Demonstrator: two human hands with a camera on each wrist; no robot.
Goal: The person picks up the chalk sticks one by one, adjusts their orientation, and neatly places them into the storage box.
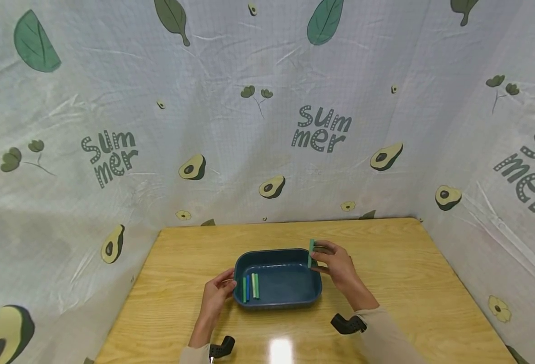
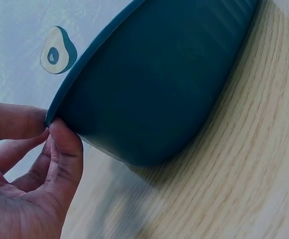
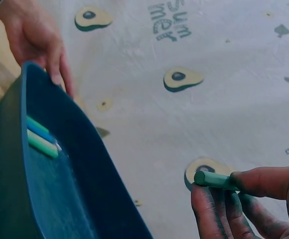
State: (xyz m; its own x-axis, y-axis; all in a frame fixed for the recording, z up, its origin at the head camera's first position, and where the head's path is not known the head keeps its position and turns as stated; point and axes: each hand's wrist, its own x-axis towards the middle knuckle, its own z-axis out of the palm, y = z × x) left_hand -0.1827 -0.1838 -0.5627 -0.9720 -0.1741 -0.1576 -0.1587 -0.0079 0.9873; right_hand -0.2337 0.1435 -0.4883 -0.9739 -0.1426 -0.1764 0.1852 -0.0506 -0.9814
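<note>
A dark blue rectangular tray (image 1: 290, 285) with rounded corners stands on the table. My left hand (image 1: 214, 296) pinches its left rim between thumb and fingers, as the left wrist view shows the tray wall (image 2: 149, 94) up close. Over the tray's right end, my right hand (image 1: 337, 265) holds a green chalk stick (image 1: 311, 246) between thumb and fingertips. The right wrist view shows this chalk (image 3: 216, 180) clear of the tray, and dark green smudges on the fingers (image 3: 204, 209). Several chalk sticks (image 1: 247, 288), green, blue and pale, lie side by side inside the tray's left end.
The tray rests on a light wood table (image 1: 181, 253). A pale sheet (image 1: 231, 141) printed with avocados, leaves and lettering hangs behind it and along both sides. Black devices (image 1: 349, 324) are strapped to both wrists over beige sleeves (image 1: 387, 333).
</note>
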